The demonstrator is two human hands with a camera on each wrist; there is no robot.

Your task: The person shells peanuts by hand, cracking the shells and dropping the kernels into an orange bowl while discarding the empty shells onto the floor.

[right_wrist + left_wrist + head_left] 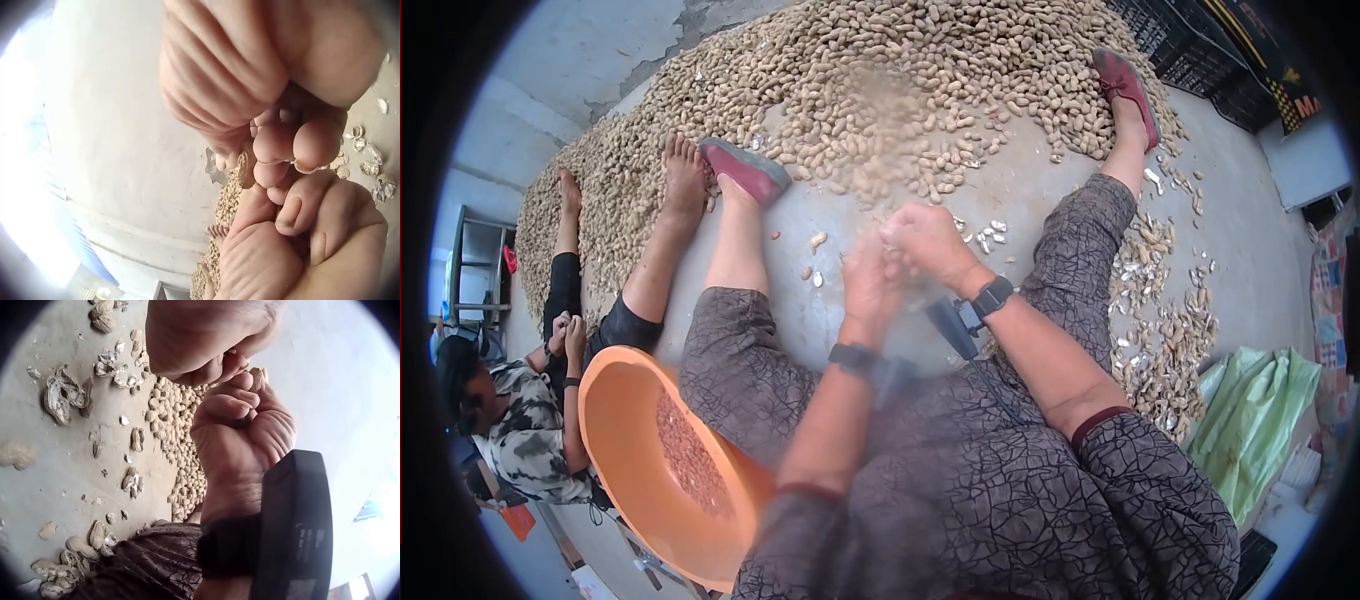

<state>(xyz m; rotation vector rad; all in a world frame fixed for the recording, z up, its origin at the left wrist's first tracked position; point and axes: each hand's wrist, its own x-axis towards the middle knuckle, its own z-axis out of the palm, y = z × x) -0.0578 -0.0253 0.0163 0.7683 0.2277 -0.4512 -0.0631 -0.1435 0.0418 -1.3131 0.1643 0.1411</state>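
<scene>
Two hands meet: the left hand (872,280) pinches one peanut (257,379); the right hand (930,242) is curled, contents indiscernible. Beyond: one peanut heap (840,70). Beside: one orange basin (625,440). Legible lettering (1306,105): "MA".

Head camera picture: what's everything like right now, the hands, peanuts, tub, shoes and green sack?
Left hand: curled, pinching a peanut
Right hand: fingers curled, touching the left; what's inside is hidden
Peanut pile: spread out, mostly in shells
Shells at the right: scattered, many broken open
Orange tub: open, holding shelled peanuts
Red shoes: worn
Green sack: crumpled
</scene>
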